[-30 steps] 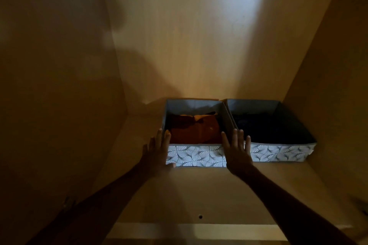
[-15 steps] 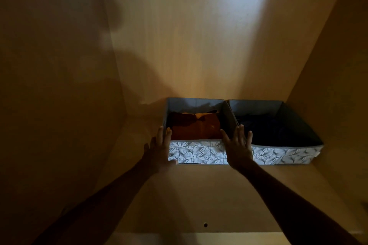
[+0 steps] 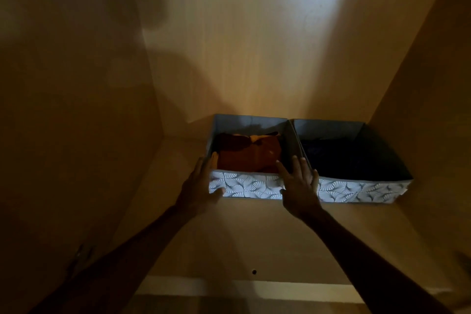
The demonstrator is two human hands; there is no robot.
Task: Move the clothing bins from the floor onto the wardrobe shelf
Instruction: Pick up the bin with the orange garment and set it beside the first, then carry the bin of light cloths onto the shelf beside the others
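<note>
Two fabric bins with a white leaf pattern stand side by side on the wardrobe shelf (image 3: pixel 244 237), pushed toward the back wall. The left bin (image 3: pixel 248 187) holds folded orange and brown clothes. The right bin (image 3: pixel 356 190) holds dark clothes. My left hand (image 3: pixel 198 186) lies flat against the left bin's front left corner, fingers along its side and thumb on the front. My right hand (image 3: pixel 299 181) presses with straight fingers on the front where the two bins meet.
Wooden wardrobe walls close in at the left (image 3: pixel 76 109), back (image 3: pixel 254 46) and right (image 3: pixel 433 109). A strip of shelf lies bare left of the bins. The shelf's pale front edge (image 3: pixel 254 288) runs near the bottom, with a small hole just behind it.
The left bin has slid slightly farther back on the shelf with both hands staying flat against its front. The right bin has not moved.
</note>
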